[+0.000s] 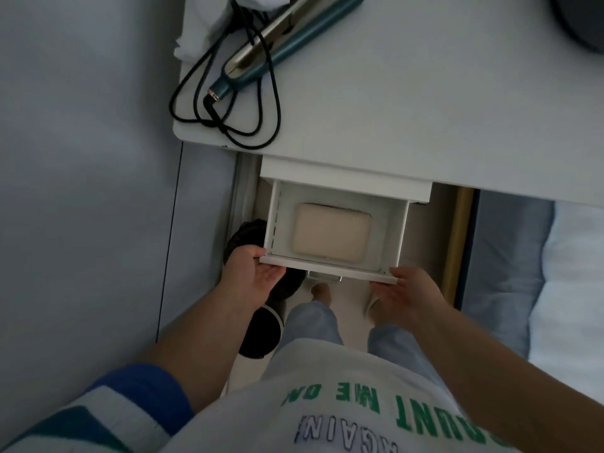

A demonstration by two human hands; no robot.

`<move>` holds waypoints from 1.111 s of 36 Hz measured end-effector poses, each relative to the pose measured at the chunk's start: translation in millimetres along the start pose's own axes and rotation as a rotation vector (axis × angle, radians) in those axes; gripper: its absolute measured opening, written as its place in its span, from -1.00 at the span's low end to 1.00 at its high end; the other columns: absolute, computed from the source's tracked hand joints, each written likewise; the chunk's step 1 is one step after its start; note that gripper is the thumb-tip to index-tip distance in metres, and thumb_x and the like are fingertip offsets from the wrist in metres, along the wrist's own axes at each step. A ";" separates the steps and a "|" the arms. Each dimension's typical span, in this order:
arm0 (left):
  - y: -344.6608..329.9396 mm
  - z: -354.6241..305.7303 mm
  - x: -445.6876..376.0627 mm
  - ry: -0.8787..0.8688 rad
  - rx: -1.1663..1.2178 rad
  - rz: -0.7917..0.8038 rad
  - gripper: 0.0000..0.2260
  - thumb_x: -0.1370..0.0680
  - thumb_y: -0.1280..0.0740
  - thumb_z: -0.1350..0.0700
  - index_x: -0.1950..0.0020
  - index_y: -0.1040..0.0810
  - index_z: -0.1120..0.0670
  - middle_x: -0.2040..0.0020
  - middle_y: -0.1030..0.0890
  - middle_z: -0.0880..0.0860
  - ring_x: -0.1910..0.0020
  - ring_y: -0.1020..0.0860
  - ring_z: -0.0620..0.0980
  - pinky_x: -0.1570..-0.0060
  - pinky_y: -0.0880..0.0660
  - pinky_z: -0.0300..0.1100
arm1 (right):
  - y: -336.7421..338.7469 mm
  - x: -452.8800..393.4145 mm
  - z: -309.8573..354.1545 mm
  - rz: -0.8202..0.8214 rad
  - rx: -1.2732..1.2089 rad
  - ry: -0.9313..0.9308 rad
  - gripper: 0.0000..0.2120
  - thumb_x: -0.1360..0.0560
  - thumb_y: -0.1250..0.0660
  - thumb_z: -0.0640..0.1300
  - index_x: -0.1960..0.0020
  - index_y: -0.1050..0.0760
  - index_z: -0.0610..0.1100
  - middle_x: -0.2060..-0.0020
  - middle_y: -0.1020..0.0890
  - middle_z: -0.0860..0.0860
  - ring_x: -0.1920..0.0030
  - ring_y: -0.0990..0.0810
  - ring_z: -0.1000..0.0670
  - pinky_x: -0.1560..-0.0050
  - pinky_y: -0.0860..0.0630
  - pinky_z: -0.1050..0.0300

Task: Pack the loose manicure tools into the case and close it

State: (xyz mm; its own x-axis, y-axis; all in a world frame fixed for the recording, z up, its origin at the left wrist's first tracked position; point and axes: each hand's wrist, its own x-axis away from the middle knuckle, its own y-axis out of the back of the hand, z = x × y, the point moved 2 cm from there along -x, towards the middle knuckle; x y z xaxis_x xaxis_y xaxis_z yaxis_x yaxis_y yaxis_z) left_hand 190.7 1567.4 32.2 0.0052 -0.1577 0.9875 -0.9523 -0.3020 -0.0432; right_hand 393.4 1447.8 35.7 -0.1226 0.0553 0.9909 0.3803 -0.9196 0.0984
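Both bare forearms reach forward and down. Left hand (253, 277) palm up, fingers straight, thumb on top. Right hand (410, 297) palm turned inward and up, fingers extended, relaxed.

Soft, dim daylight is filling the room, giving everything a cool grey-blue cast. The desk (408, 103) top is catching the most even light, without glare. The open drawer (336, 223) is lying in gentle shade under the desk edge, and the floor below the hands is sinking darker still. Shadows are staying soft-edged. The whole picture is looking slightly smeared, perhaps from motion. Straight lines are bending toward the edges, and the shirt lettering near the bottom is blurring.
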 end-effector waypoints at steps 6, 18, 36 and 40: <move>-35.1 -27.0 -6.6 -0.072 -0.012 0.056 -0.85 -0.49 -0.16 0.25 0.01 -0.46 0.26 0.03 -0.54 0.22 0.02 -0.54 0.13 -0.08 -0.47 -0.01 | -28.6 14.0 37.5 0.024 -0.016 0.085 -0.65 -0.51 -0.18 -0.33 -0.27 -0.33 -0.41 -0.13 -0.50 -0.33 -0.13 -0.54 -0.19 -0.05 -0.51 0.07; -78.4 -57.6 -11.6 -0.114 0.043 0.190 -0.67 -0.46 -0.16 0.22 -0.18 -0.38 0.31 -0.12 -0.50 0.27 -0.10 -0.48 0.19 -0.24 -0.33 0.04 | -63.1 14.0 80.1 0.079 -0.130 0.133 -0.68 -0.53 -0.12 -0.33 -0.28 -0.31 -0.35 -0.26 -0.42 -0.28 -0.19 -0.48 -0.20 -0.09 -0.47 0.00; -92.4 -67.7 -6.2 -0.135 0.054 0.253 -0.68 -0.45 -0.15 0.22 -0.18 -0.39 0.26 -0.11 -0.50 0.21 -0.11 -0.48 0.15 -0.24 -0.33 0.02 | -66.0 7.7 89.3 0.137 -0.105 0.237 -0.93 -0.50 -0.17 -0.36 0.10 -0.42 -0.28 0.14 -0.54 -0.17 0.07 -0.57 -0.12 -0.05 -0.51 0.00; -84.2 -62.1 -3.0 -0.213 -0.179 0.200 -0.79 -0.51 -0.14 0.22 -0.11 -0.41 0.24 -0.06 -0.51 0.19 -0.08 -0.50 0.11 -0.10 -0.41 -0.07 | -53.3 9.9 88.9 0.080 0.033 0.299 -0.94 -0.50 -0.21 -0.32 0.15 -0.43 -0.29 0.14 -0.56 -0.17 0.10 -0.59 -0.12 0.02 -0.53 0.02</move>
State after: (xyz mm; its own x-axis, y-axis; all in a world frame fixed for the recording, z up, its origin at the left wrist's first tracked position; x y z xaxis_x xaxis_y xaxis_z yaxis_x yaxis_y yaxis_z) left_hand 251.9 1651.6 42.4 -0.1410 -0.3958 0.9075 -0.9794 -0.0782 -0.1863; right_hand 453.3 1532.0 48.4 -0.3531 -0.1381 0.9253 0.4290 -0.9029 0.0289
